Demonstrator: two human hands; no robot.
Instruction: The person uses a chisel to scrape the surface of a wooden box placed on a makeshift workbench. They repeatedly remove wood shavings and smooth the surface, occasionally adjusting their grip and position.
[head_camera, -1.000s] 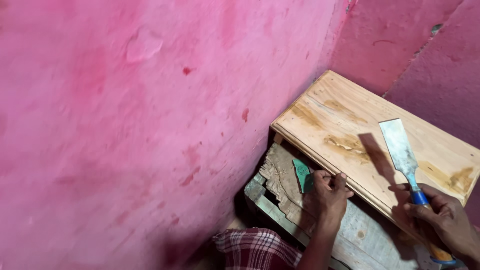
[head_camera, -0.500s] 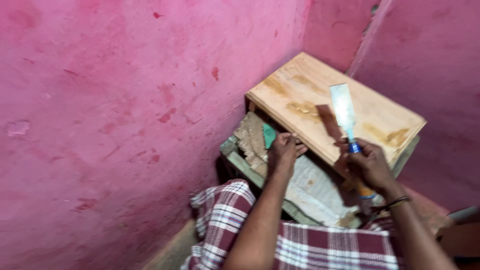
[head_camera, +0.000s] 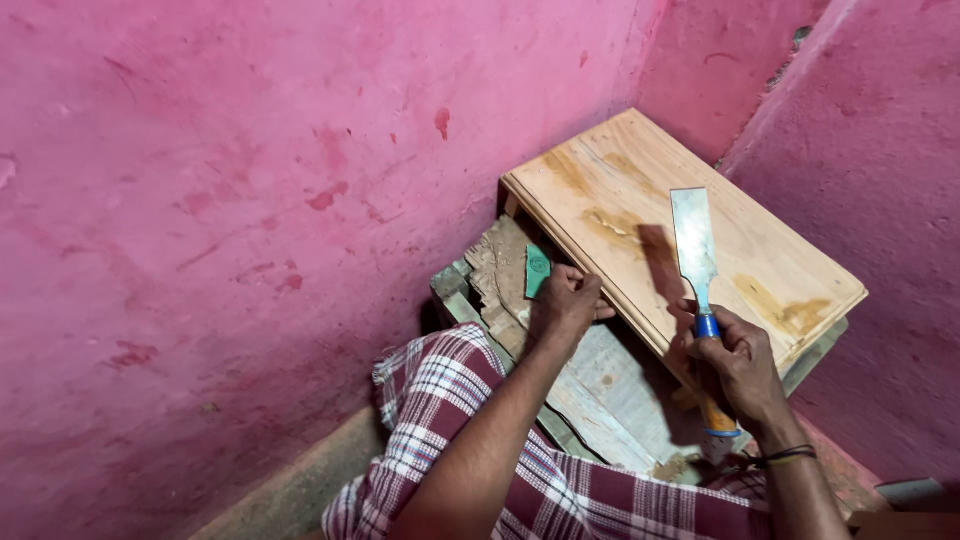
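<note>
The right hand (head_camera: 742, 368) is closed around the handle of a broad flat chisel (head_camera: 697, 262), fingers (head_camera: 735, 335) wrapped over the blue collar with the orange butt of the handle showing below the palm at about 6 o'clock; the steel blade runs up and away from the knuckles toward 12 o'clock and lies over the pale wooden panel (head_camera: 640, 190), whether touching it or just above it cannot be told. The left hand (head_camera: 566, 302) is curled shut at the panel's near edge, with a small green piece (head_camera: 537, 268) just beside its knuckles at 10 o'clock; whether the fingers (head_camera: 588, 290) actually pinch that piece is hidden. Judging by the surface, the work looks to be at an early or middle stage: brownish, glue-like smears remain on the panel at 11 o'clock and at 4 o'clock of the blade, and the area around the blade is not visibly cleaner. The carved, weathered wooden frame (head_camera: 500, 265) beneath the panel sits in the corner of the pink walls (head_camera: 250, 200), above the person's checked cloth (head_camera: 440, 385).
</note>
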